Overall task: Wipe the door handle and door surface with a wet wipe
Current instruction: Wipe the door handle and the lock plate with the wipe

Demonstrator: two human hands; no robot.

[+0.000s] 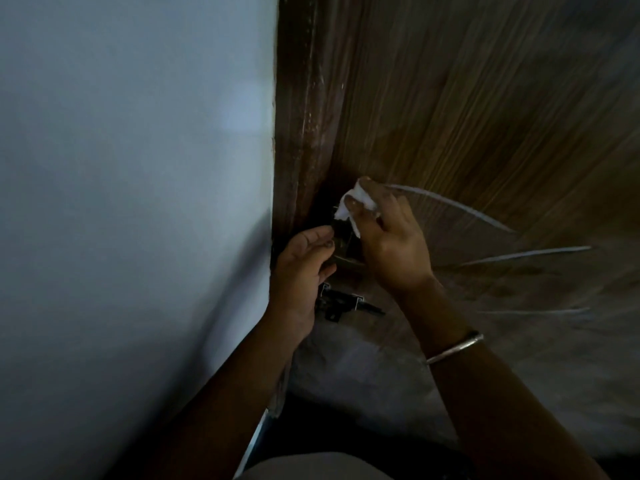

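1. Two bare forearms rose from the bottom of the frame; a metal bangle (454, 347) circled the right wrist.
2. Right hand (391, 244), at centre frame, pinched a crumpled white wet wipe (353, 206) against the dim door handle (346, 245).
3. Left hand (303, 268), just left of it, curled loosely beside the handle, fingers half closed on nothing.
4. A black latch (341, 303) sat below, on the brown wood-grain door (467, 116).
5. A pale wall (131, 202) filled the left half.

Right hand (391, 244) pinched, left hand (304, 268) cupped
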